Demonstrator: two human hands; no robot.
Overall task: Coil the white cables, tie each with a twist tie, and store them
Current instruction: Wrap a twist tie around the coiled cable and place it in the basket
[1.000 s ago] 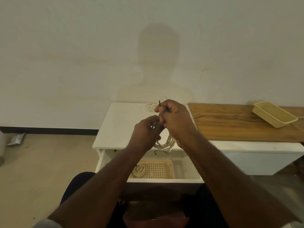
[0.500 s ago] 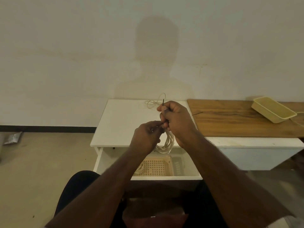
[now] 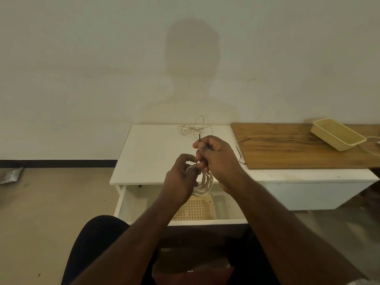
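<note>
My left hand (image 3: 182,177) grips a coiled white cable (image 3: 204,185) that hangs below my fingers, above the open drawer. My right hand (image 3: 216,156) pinches a thin black twist tie (image 3: 199,137); its tip sticks up above my thumb and its lower end reaches the coil. A loose white cable (image 3: 192,127) lies at the back of the white table (image 3: 152,153). Another black twist tie (image 3: 239,148) lies across the edge of the wooden board (image 3: 298,149).
The open drawer (image 3: 135,199) below the table holds a cream mesh basket (image 3: 195,209) and a small white tray (image 3: 221,204). A cream tub (image 3: 337,133) sits on the wooden board at the right, with a white cord (image 3: 372,140) beside it. My knees are under the drawer.
Both hands stayed together over the drawer front. My right hand has shifted the tie slightly against the coil, and the camera tilted up a little.
</note>
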